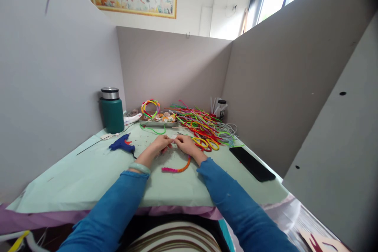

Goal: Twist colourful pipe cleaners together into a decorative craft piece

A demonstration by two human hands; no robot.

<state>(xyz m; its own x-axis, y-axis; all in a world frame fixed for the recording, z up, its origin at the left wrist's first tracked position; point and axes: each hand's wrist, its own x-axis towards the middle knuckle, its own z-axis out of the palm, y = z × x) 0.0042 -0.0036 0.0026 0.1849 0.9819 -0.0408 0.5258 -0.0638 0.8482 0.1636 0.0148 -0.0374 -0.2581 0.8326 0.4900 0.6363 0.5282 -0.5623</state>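
My left hand [162, 144] and my right hand [186, 145] meet over the middle of the table, fingertips pinched close together. Whatever lies between them is too small to make out, with a hint of pink at the tips. A curved fuzzy strip [179, 170], pink at one end and orange along the rest, rests on the cloth below my right hand; its upper end goes out of sight by the right wrist. Just beyond that wrist are yellow-handled scissors [213, 144]. To the left of my left hand lies a blue glue gun [122, 144] with an orange trigger.
A metal tray [159, 123] of small decorations stands at the back, a multicoloured hoop [150, 101] leaning on it. Beside it spreads a heap of pipe cleaners [201, 124]. A green bottle [112, 114] stands left; a black phone [252, 164] lies right. Grey partitions [174, 67] enclose the table.
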